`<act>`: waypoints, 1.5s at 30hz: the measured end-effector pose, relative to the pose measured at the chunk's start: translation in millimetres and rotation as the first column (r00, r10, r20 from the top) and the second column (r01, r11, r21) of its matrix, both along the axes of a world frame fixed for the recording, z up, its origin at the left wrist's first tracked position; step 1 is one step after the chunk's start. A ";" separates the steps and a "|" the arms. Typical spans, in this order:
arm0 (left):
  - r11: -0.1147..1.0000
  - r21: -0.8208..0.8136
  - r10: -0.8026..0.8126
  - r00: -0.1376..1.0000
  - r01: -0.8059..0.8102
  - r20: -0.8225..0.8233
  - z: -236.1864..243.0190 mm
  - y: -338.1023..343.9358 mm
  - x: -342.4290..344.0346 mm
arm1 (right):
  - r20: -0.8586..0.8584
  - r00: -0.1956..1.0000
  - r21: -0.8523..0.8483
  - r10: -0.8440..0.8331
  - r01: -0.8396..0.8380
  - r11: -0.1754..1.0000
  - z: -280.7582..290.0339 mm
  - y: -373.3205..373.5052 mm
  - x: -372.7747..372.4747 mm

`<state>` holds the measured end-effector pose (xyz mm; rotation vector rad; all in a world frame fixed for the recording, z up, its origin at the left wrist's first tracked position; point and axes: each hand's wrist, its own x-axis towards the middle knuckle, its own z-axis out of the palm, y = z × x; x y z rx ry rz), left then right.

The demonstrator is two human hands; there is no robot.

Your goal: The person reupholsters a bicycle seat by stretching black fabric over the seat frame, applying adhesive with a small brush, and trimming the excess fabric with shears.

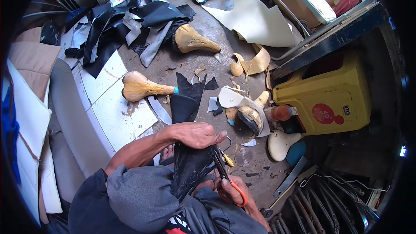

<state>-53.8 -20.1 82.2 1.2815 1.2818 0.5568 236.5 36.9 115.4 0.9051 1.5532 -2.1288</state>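
Observation:
A piece of black sheet material (pixel 190 169), likely imitation leather, drapes over my lap. My left hand (pixel 195 135) is closed on its upper part, thumb pointing right. My right hand (pixel 233 189) has its fingers through the orange handles of a pair of scissors (pixel 239 193). The dark blades lie at the sheet's right edge, just below my left thumb; whether they are parted is hard to tell. Beyond my left hand, a black offcut (pixel 186 104) lies on the floor, touching the narrow end of a tan saddle-shaped foam pad (pixel 145 87). Near the blades lies a yellow-handled tool (pixel 228 160).
Another tan saddle pad (pixel 197 40) lies farther off beside piled black sheets (pixel 151 13). To the right are a cream saddle pad (pixel 282 144), a bottle (pixel 279 113) and a yellow plastic container (pixel 333 95). Dark metal frames (pixel 310 212) crowd the lower right; cardboard (pixel 34 60) leans left.

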 end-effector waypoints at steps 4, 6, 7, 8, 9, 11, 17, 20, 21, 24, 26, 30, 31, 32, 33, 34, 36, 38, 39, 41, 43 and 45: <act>0.999 -0.033 -0.011 1.000 0.011 0.011 10.7 -1.4 2.8 | -0.043 0.999 0.021 -0.008 0.009 1.000 2.2 2.7 -4.0; 0.999 -0.034 -0.012 1.000 0.013 0.027 7.3 -2.5 2.5 | 0.029 0.996 0.192 0.088 -0.092 0.977 4.8 9.5 -5.1; 0.999 -0.053 0.001 0.998 0.002 0.062 9.6 -2.0 1.3 | 0.031 0.996 0.192 0.084 -0.088 0.977 7.8 13.3 -6.6; 0.997 -0.073 0.015 0.995 -0.008 0.096 10.8 -2.2 0.8 | 0.069 0.985 0.307 0.157 -0.171 0.936 11.1 17.6 -9.0; 0.997 -0.074 0.011 0.995 -0.003 0.097 3.6 -3.9 2.5 | 0.117 0.968 0.413 0.224 -0.253 0.875 15.1 20.3 -11.8; 0.989 -0.014 0.146 0.973 -0.145 0.177 -15.1 -10.6 3.0 | 0.154 0.932 0.570 0.329 -0.355 0.741 33.5 23.4 -24.0; 0.984 -0.177 0.008 0.996 -0.025 -0.093 -8.1 -4.9 -5.4 | 0.237 0.894 0.851 0.381 -0.380 0.361 33.4 12.6 -13.7; 0.992 -0.110 0.055 0.997 -0.060 -0.044 -3.0 -10.8 -5.8 | 0.275 0.892 0.892 0.359 -0.376 0.250 33.5 11.8 -11.2; 0.992 -0.113 0.054 0.997 -0.059 -0.046 -3.1 -11.5 -6.5 | 0.286 0.890 0.901 0.355 -0.376 0.217 35.0 13.1 -10.9; 0.998 -0.056 0.011 0.999 -0.013 -0.035 -10.5 -12.0 -6.4 | 0.317 0.879 0.911 0.356 -0.386 0.142 45.8 19.0 -13.5; 0.998 -0.037 0.041 0.999 -0.041 -0.008 -12.4 -12.1 -6.0 | 0.319 0.875 0.918 0.364 -0.381 0.113 46.5 26.0 -14.0; 0.996 -0.092 0.018 1.000 -0.020 -0.020 -5.5 -9.4 -8.8 | 0.325 0.840 0.930 0.435 -0.368 0.016 42.5 41.3 -12.8; 0.996 -0.087 0.027 0.999 -0.029 -0.017 -4.6 -9.3 -8.3 | 0.328 0.827 0.930 0.457 -0.366 -0.005 41.3 44.7 -11.4; 0.996 -0.082 0.036 0.999 -0.037 -0.015 -3.9 -9.7 -8.1 | 0.331 0.813 0.931 0.478 -0.364 -0.026 40.7 47.3 -11.2; 0.996 -0.084 0.035 0.999 -0.036 -0.017 -3.3 -11.3 -8.9 | 0.312 0.806 0.934 0.502 -0.356 -0.010 40.9 50.1 -14.6; 0.996 -0.076 0.037 0.999 -0.036 0.011 -3.2 -11.1 -10.1 | 0.314 0.808 0.934 0.499 -0.356 -0.011 38.3 51.1 -15.8; 0.997 -0.067 0.034 0.999 -0.031 0.039 -6.5 -9.2 -9.3 | 0.244 0.806 0.952 0.540 -0.305 0.025 25.6 51.2 -17.7; 0.995 -0.095 0.025 0.999 -0.020 0.046 -12.0 -11.1 -6.8 | 0.171 0.820 0.968 0.547 -0.244 0.064 18.3 44.1 -18.7; 0.995 -0.097 0.028 0.999 -0.023 0.043 -11.3 -11.5 -7.5 | 0.160 0.843 0.967 0.513 -0.238 0.090 17.1 41.1 -18.6; 0.995 -0.094 0.037 0.998 -0.032 0.051 -7.3 -9.2 -7.5 | 0.142 0.881 0.962 0.451 -0.230 0.146 11.7 33.9 -14.6; 0.994 -0.100 0.047 0.997 -0.040 0.067 -4.9 -9.9 -7.9 | 0.121 0.886 0.959 0.448 -0.220 0.178 6.9 29.2 -12.3; 0.993 -0.104 0.057 0.995 -0.048 0.082 -8.1 -9.6 -6.4 | 0.105 0.889 0.947 0.447 -0.227 0.228 5.5 29.8 -11.7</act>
